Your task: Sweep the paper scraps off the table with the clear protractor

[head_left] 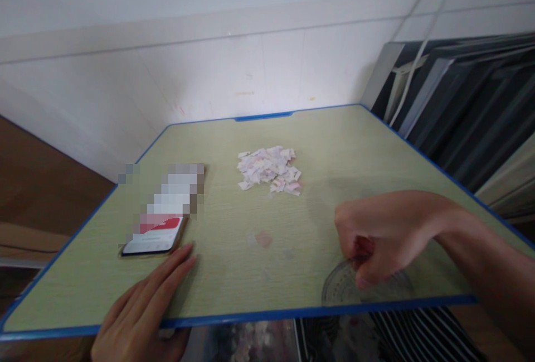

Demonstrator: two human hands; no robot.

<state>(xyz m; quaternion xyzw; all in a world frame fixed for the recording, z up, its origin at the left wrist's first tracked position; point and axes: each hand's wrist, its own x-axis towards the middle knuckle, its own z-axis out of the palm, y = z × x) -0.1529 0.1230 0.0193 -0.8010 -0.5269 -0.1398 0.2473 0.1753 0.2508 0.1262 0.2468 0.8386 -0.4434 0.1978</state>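
Observation:
My left hand (142,300) lies over the table's near edge, fingers stretched out flat beside a smartphone (156,237). Nothing shows in that hand. At the right, my right hand (376,236) is curled closed, thumb and fingers down on a clear round plastic lid (340,289) with markings around it. The lid rests at or just above the table near its front edge, partly hidden by the hand. A loose pile of small torn paper scraps (267,167), white and pale pink, sits mid-table.
The green folding table (234,273) has a blue rim and stands against a white wall (267,66). Dark flat panels (472,94) lean at the right. Below the near edge are a blurred clear container (246,342) and striped cloth (422,334).

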